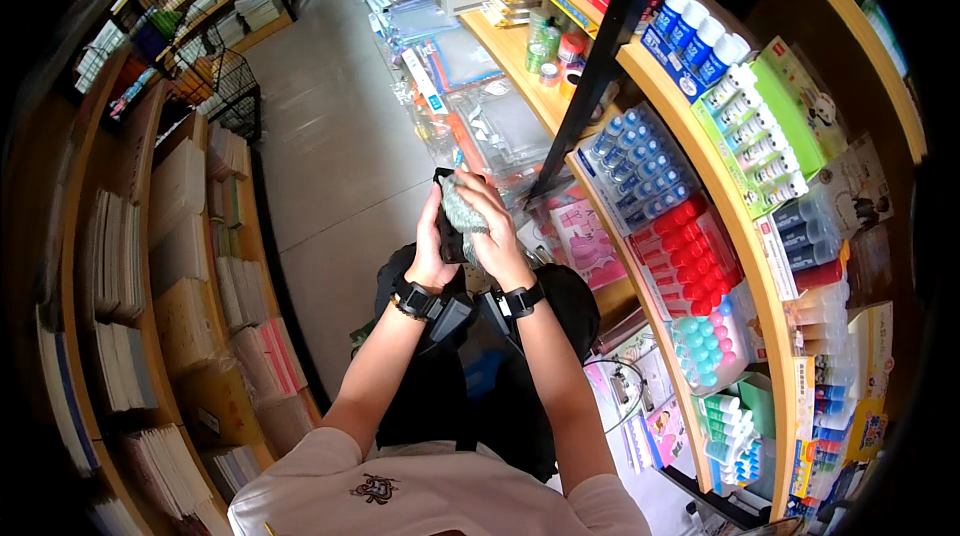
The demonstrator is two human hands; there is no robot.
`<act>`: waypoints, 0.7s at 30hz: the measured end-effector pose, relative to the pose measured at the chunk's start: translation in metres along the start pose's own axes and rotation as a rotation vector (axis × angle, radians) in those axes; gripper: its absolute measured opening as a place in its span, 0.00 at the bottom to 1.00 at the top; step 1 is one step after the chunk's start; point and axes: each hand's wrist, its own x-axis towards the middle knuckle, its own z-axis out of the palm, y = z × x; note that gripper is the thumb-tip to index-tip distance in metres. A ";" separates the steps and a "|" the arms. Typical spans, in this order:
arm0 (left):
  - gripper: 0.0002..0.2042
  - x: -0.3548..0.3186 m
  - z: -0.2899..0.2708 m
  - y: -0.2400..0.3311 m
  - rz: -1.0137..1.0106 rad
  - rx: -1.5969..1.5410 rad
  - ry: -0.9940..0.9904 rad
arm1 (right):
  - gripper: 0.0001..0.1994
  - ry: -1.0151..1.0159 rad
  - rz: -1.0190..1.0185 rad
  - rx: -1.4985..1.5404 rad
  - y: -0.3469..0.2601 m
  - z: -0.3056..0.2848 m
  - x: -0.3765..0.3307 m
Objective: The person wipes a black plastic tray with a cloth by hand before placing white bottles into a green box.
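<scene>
In front of my lap, my left hand (pixel 430 248) is closed round the side of a black flat object (pixel 451 246); its exact kind is hidden by my hands and the cloth. My right hand (pixel 498 238) is closed on a grey-green fuzzy cloth (pixel 462 208), which lies against the black object. Both wrists wear black straps with small dark boxes on them.
A shelf of notebooks and books (pixel 120 256) runs along my left. On my right, a wooden shelf holds glue sticks (pixel 700 41), red-capped bottles (pixel 685 248) and blue-capped bottles (pixel 640 168). Plastic-wrapped packages (pixel 470 66) lie on the floor ahead, beside a black shelf post (pixel 600 61).
</scene>
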 end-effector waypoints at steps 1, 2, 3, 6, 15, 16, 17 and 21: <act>0.23 0.005 -0.008 -0.001 0.006 -0.034 -0.007 | 0.26 -0.052 -0.016 0.027 -0.003 0.001 0.000; 0.23 0.008 -0.012 0.000 0.005 -0.083 -0.030 | 0.23 -0.031 -0.030 -0.044 -0.008 0.004 -0.001; 0.24 0.009 -0.008 -0.003 -0.006 -0.140 -0.056 | 0.22 -0.036 -0.042 -0.047 -0.007 0.000 -0.004; 0.25 0.006 0.007 -0.013 -0.053 -0.136 -0.082 | 0.18 -0.042 -0.094 -0.062 -0.007 -0.017 -0.009; 0.27 0.021 0.030 -0.073 0.008 -0.223 -0.048 | 0.12 -0.010 -0.041 -0.058 -0.023 -0.072 -0.051; 0.27 0.025 0.030 -0.077 0.030 -0.204 -0.049 | 0.12 -0.013 -0.017 -0.012 -0.023 -0.078 -0.057; 0.27 0.027 0.030 -0.081 0.052 -0.185 -0.049 | 0.12 -0.015 0.006 0.036 -0.023 -0.085 -0.062; 0.28 0.026 0.056 -0.096 -0.004 -0.195 -0.119 | 0.13 0.410 0.155 0.303 -0.009 -0.110 -0.082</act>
